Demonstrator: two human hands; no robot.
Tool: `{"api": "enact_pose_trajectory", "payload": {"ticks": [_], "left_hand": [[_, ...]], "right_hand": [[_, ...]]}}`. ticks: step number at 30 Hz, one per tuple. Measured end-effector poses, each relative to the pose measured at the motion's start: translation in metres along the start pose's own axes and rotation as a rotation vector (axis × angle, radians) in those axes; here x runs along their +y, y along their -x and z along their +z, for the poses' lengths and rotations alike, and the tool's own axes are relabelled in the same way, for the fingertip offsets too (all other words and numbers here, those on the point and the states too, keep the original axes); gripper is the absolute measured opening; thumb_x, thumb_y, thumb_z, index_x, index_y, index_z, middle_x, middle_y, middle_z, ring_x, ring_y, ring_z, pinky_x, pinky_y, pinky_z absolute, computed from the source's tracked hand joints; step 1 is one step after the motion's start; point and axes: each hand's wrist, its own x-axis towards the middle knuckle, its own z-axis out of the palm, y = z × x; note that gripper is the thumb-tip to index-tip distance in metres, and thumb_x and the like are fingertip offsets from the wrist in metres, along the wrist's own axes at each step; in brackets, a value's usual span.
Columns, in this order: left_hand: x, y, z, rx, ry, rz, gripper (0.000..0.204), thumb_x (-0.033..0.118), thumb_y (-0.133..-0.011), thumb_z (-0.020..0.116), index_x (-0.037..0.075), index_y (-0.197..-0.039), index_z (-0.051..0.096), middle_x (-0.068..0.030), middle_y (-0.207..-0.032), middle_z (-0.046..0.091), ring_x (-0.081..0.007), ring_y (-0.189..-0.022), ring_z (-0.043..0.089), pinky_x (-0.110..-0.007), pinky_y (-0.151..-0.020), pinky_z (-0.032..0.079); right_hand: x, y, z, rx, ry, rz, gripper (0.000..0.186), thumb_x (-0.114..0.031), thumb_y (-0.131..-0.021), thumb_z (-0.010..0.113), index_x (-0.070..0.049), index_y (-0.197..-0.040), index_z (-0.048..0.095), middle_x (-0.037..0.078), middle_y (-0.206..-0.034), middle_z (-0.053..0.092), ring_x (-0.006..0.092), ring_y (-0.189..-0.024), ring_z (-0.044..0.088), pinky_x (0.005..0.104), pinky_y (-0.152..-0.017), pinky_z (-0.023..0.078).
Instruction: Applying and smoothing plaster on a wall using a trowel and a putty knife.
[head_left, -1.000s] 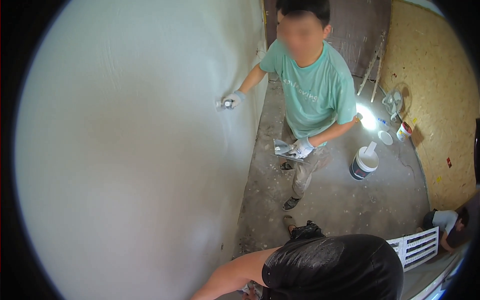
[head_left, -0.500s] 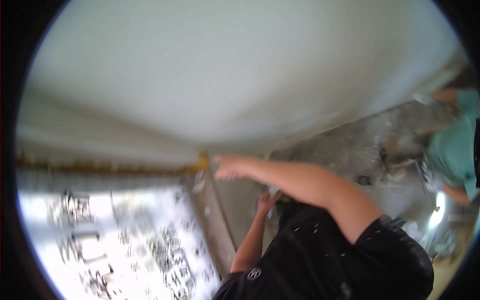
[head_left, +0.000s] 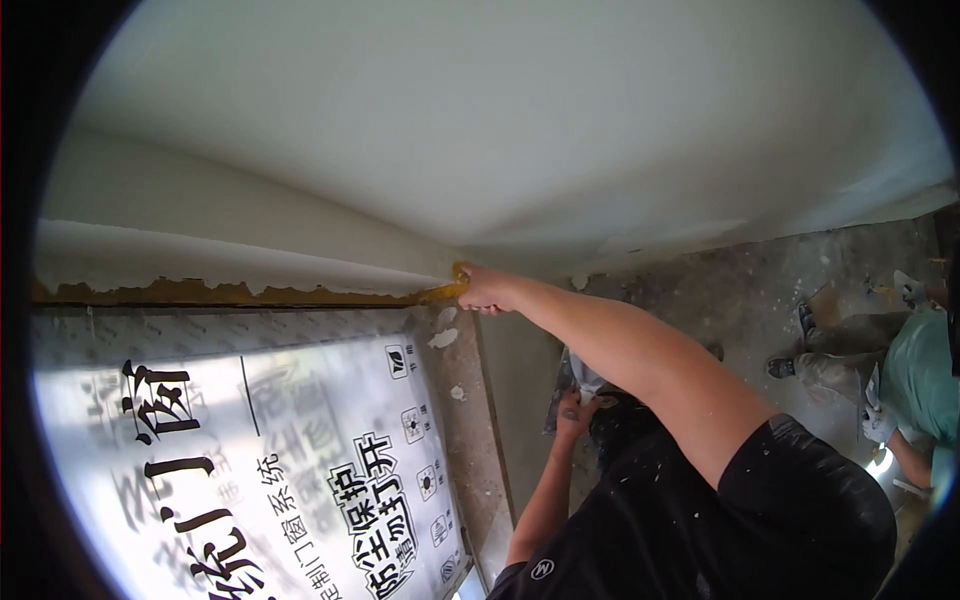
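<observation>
My right arm reaches across to the wall corner above the covered window. There my right hand [head_left: 488, 290], its fingers curled closed, meets the end of a rough yellow-brown strip [head_left: 230, 293] along the window's upper edge. Whatever those fingers hold, if anything, is hidden. Lower down, close to my black shirt, my left hand [head_left: 574, 412] is closed around a whitish-grey thing [head_left: 586, 378] with a dark flat part beside it; my right arm partly covers it, and its kind is unclear. Smooth pale plaster [head_left: 480, 120] covers the wall above.
Printed white protective film [head_left: 300, 400] covers the window at left. A bare, patchy reveal [head_left: 470, 400] borders it. On the right, a person in a green shirt [head_left: 915, 380] works low over the dusty grey floor [head_left: 740, 290], wearing gloves. A bright light [head_left: 880, 463] glows beside them.
The view has shifted and sharpened. My right hand has closed the small gap to the yellow-brown corner and now meets it. My left hand still grips the whitish-grey thing.
</observation>
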Motion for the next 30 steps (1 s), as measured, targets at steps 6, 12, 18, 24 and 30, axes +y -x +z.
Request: {"api": "enact_pose_trajectory", "payload": {"ticks": [6,12,18,24,30], "left_hand": [[-0.03,0.005,-0.005,0.011,-0.112,0.044,0.037,0.029,-0.078,0.077,-0.003,-0.095,0.071,-0.0226,-0.113,0.066,-0.0365,-0.101,0.065,-0.043,-0.088,0.049],[-0.018,-0.001,-0.012,-0.058,-0.118,-0.02,0.038,0.031,-0.078,0.076,-0.004,-0.093,0.07,-0.0233,-0.111,0.066,-0.0364,-0.1,0.066,-0.042,-0.087,0.049],[0.02,-0.014,-0.016,-0.097,-0.082,-0.012,0.042,0.035,-0.081,0.075,-0.005,-0.092,0.069,-0.0176,-0.099,0.069,-0.0289,-0.085,0.066,-0.039,-0.079,0.05],[0.024,-0.015,-0.019,-0.102,-0.046,-0.103,0.044,0.039,-0.084,0.074,-0.004,-0.09,0.068,-0.0127,-0.081,0.067,-0.0187,-0.073,0.06,-0.037,-0.07,0.048],[0.052,-0.011,-0.019,-0.118,-0.033,-0.223,0.041,0.037,-0.084,0.074,-0.003,-0.086,0.067,-0.0088,-0.073,0.065,-0.0147,-0.067,0.056,-0.035,-0.065,0.046]], "right_hand": [[0.007,0.009,-0.002,-0.07,-0.025,0.027,0.098,-0.002,-0.075,0.059,-0.025,-0.158,0.011,0.0,-0.063,0.047,0.0091,-0.049,0.038,0.0243,-0.04,0.027],[0.031,0.048,-0.021,0.029,0.06,-0.016,0.078,-0.008,-0.078,0.058,-0.015,-0.152,0.033,0.002,-0.065,0.051,0.011,-0.048,0.039,0.0298,-0.042,0.032],[0.102,0.081,-0.06,0.266,0.182,-0.351,0.051,-0.012,-0.082,0.064,-0.005,-0.132,0.059,0.005,-0.073,0.059,0.0137,-0.061,0.051,0.0308,-0.058,0.043],[0.14,0.133,-0.069,0.162,0.108,-0.205,0.049,-0.015,-0.08,0.066,-0.001,-0.127,0.061,0.015,-0.095,0.068,0.0233,-0.085,0.064,0.0343,-0.078,0.05],[0.182,0.151,-0.069,0.222,0.134,-0.186,0.044,-0.018,-0.083,0.068,-0.001,-0.123,0.063,0.015,-0.087,0.067,0.0228,-0.078,0.063,0.0348,-0.074,0.05]]}}
